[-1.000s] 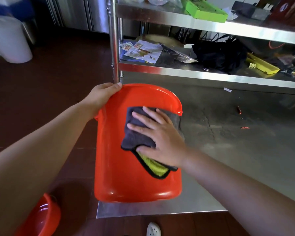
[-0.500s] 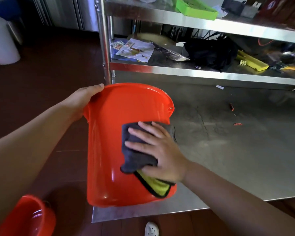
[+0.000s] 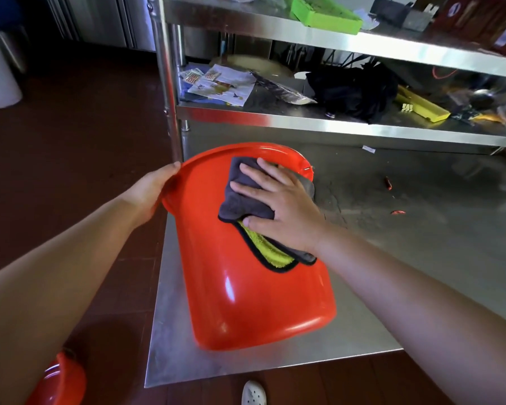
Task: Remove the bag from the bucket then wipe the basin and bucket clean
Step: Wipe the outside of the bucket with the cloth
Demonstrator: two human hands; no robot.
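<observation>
Orange plastic fills my view: the bucket [image 3: 246, 287] lies tipped on its side at the near left corner of the steel table [image 3: 421, 229], mouth facing away from me. My left hand [image 3: 149, 194] has its grip curled round the rim. My right hand [image 3: 278, 206] lies flat, fingers spread, pressing a grey and yellow cloth [image 3: 246, 200] against the bucket's upper wall. The basin [image 3: 59, 381] sits on the floor at lower left.

Your glossy orange bucket [image 3: 246, 293] lies tilted on the steel table [image 3: 421, 258], rim facing away. An orange basin [image 3: 59, 381] sits low at your left.
</observation>
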